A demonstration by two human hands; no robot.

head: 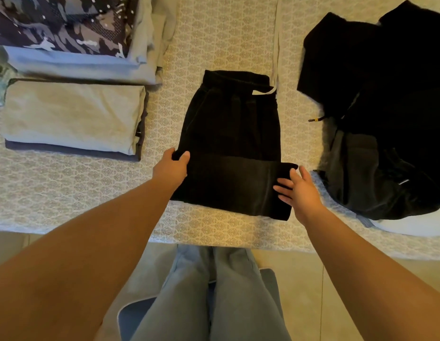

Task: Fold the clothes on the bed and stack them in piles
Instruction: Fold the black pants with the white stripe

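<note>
A pair of black soft trousers [232, 143] lies flat in the middle of the bed with the pale patterned cover [214, 40]. The waistband is at the far end. The near part is folded up over itself, so it makes a thick band across the near end.

The left hand [171, 168] is at the left edge of the black trousers, right where the fold starts. Its thumb and fingers are curled round the edge of the cloth and pinch it. The right hand [298, 190] is at the right end of the folded band. Its fingers [282, 184] are straight and spread a little, and they lie flat on the cloth.

Left of the black trousers, well apart, is a folded beige top lying on a dark folded piece [73, 116]. Beyond that pile, farther from the person, is a second pile with a dark camouflage cloth on top of pale blue and grey folded clothes [73, 35].

Right of the black trousers is a loose heap of black clothes [386, 107], not folded. A cord with a yellow tip [316, 119] sticks out of the heap toward the trousers.

Below the black trousers, past the bed's near edge, are the person's legs in light blue jeans [214, 296].
</note>
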